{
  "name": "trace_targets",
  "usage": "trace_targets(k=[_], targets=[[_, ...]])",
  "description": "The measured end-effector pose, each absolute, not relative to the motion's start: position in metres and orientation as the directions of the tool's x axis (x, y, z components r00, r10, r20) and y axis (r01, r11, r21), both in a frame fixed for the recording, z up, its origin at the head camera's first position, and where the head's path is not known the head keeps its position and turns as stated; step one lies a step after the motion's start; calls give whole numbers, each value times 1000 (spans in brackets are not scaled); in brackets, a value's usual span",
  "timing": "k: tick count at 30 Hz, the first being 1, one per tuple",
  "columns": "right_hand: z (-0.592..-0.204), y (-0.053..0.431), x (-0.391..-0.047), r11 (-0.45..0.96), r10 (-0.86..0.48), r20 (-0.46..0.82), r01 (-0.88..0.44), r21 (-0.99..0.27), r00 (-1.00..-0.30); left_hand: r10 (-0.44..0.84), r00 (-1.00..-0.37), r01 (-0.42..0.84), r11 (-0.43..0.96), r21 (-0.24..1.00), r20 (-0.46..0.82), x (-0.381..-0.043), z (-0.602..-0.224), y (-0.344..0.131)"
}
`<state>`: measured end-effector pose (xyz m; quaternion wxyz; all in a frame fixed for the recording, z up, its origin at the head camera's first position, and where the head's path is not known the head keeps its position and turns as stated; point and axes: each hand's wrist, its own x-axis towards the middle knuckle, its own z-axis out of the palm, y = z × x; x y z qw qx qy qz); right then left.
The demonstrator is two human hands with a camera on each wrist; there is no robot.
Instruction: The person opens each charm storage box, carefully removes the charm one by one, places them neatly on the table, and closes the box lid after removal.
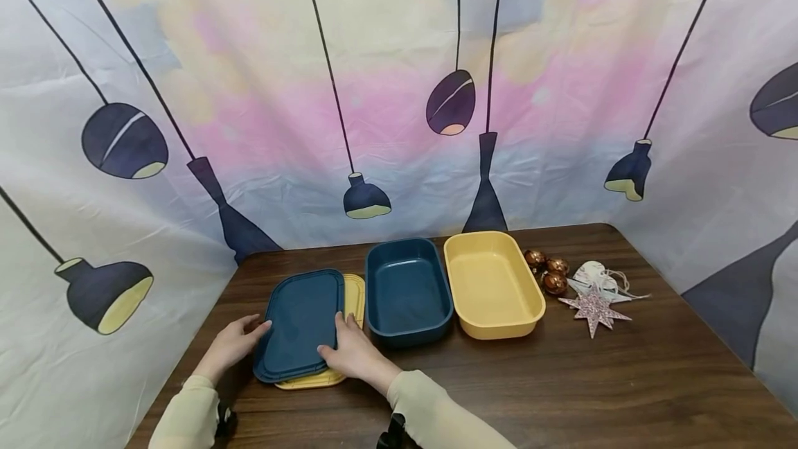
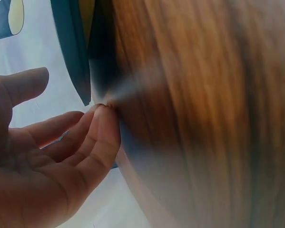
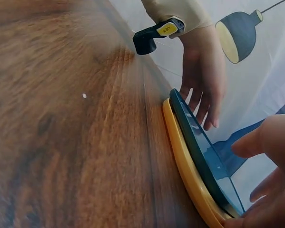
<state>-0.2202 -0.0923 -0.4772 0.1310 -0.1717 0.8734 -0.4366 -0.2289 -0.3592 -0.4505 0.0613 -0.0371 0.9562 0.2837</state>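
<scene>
A dark blue rectangular lid (image 1: 302, 328) lies on top of a yellow lid (image 1: 312, 381), offset to its left, so yellow shows along the right and front edges. My left hand (image 1: 235, 345) is at the blue lid's left edge. In the left wrist view that hand (image 2: 61, 147) has its thumb apart from its loosely bent fingers, with nothing between them. My right hand (image 1: 358, 352) is at the right side of the lids, fingers spread. The right wrist view shows its fingers (image 3: 270, 204) at the lids' edge and its thumb raised above the blue lid.
Right of the lids stand a blue box (image 1: 408, 289) and a yellow box (image 1: 494, 283), both uncovered. Further right lie several shiny brown balls (image 1: 553, 276), a pink glitter star (image 1: 594, 307) and white ornaments (image 1: 595, 276). A printed cloth (image 1: 399, 123) hangs behind the wooden table (image 1: 592, 393).
</scene>
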Motion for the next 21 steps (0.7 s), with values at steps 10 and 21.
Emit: trace_targets(k=[10, 21], targets=[[-479, -94, -219, 554, -460, -62, -232, -800, -886, -31, -991, -97, 844, 527, -134, -228, -451, -357], [-481, -92, -216, 377, -430, 24, -204, -904, -902, -15, -997, -59, 793, 606, -77, -221, -450, -370]])
